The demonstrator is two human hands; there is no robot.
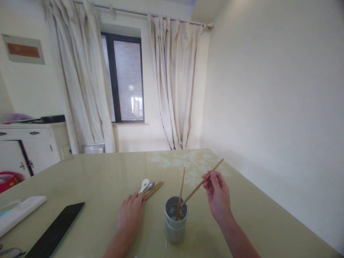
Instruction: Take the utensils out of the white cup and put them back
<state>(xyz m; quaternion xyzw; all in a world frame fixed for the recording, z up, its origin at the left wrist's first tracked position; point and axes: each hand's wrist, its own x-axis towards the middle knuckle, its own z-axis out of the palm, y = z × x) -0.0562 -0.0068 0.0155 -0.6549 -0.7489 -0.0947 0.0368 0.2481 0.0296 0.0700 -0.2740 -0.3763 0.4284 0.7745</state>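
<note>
A grey utensil holder (176, 229) with a perforated bottom stands upright on the table, and one wooden chopstick (181, 186) leans inside it. My right hand (217, 195) pinches another wooden chopstick (200, 184), whose lower end reaches the holder's rim. To the left of the holder, my left hand (131, 211) is closed over the near ends of a small bundle lying on the table. The bundle has several wooden chopsticks (153, 190), a white spoon (144, 184) and a metal spoon (150, 186). The fingers partly hide the handles.
A dark tablet or phone (57, 229) lies on the table (107, 175) at left, beside a white flat object (23, 213). Dark-framed glasses or a cable (10, 252) show at the lower left corner. The table's right edge runs along a wall (282, 125).
</note>
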